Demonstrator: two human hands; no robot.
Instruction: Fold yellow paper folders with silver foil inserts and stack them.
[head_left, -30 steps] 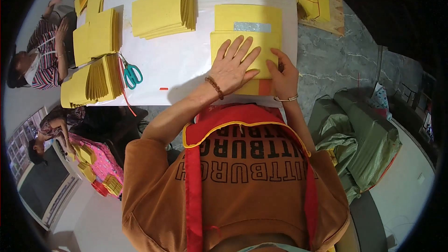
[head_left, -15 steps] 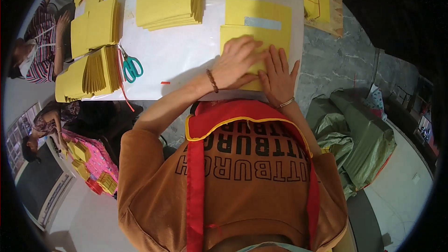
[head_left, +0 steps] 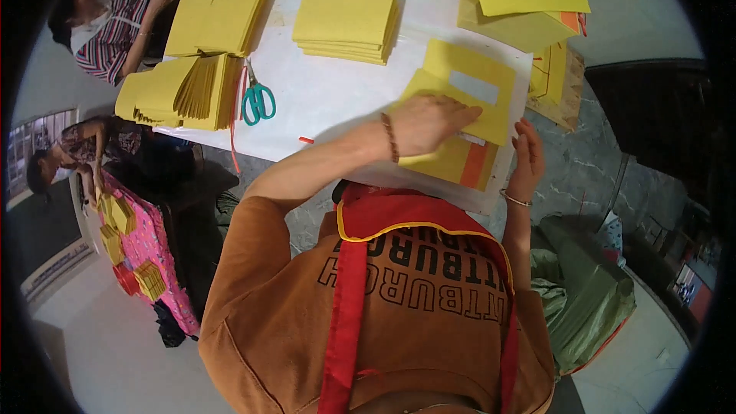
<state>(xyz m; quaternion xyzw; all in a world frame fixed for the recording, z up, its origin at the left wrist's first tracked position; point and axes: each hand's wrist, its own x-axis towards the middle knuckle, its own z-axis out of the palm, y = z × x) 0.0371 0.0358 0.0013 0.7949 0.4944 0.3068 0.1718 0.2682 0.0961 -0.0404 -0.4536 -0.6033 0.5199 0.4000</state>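
Observation:
On the white table's near right part lies a folded yellow sheet (head_left: pixel 491 120), of paper or felt. A pale grey strip (head_left: pixel 474 87) is on its far part and an orange strip (head_left: pixel 474 165) shows on its near part. My left hand (head_left: pixel 433 126), with a brown bead bracelet at the wrist, rests on the sheet, fingers stretched toward its right side. Just off the sheet's right side, by the table edge, my right hand (head_left: pixel 527 157) is raised with bent, parted fingers and nothing in it.
A stack of yellow folded pieces (head_left: pixel 345 23) lies beyond my left hand. Teal-handled scissors (head_left: pixel 258 100) lie by more yellow stacks (head_left: pixel 211 23) at left. A yellow box (head_left: pixel 514 15) stands at far right, green wrapped bundles (head_left: pixel 586 291) on the floor. Two people work at left.
My right hand has left the yellow sheet and moved right to the table edge. My left hand stays on the sheet, whose orange strip now shows. The whole view has shifted.

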